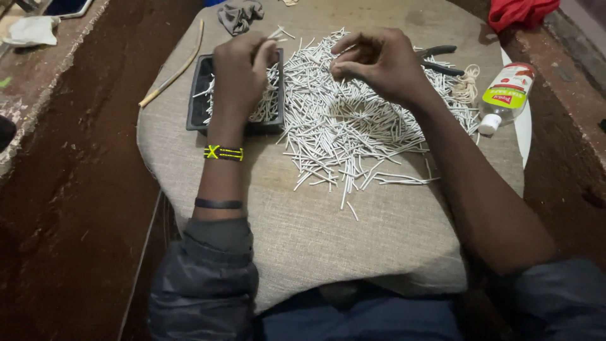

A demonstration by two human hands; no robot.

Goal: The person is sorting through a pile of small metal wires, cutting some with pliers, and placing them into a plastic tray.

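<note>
Hidden under the left hand (240,72): the middle of the black tray (197,95). Half covered by the right hand (379,63): pliers (442,60), only handles showing. Cut off by the top edge, beyond the tray: red cloth (521,11), phone (66,6). Too small to tell: what the fingertips (338,66) pinch among the white sticks (341,126).

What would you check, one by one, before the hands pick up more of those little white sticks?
1. Left hand holds sticks over the black tray: ok, a few poke out of its grip.
2. Right hand free to pick: cannot tell, fingers are curled over the pile.
3. Pile of white sticks within reach: ok, spread under both hands.
4. Tray has room: ok, left part looks bare.
5. Pliers clear of the hands: ok, behind the right hand.
6. Bottle lying at the edge of the cloth: not ok, could roll.
</note>
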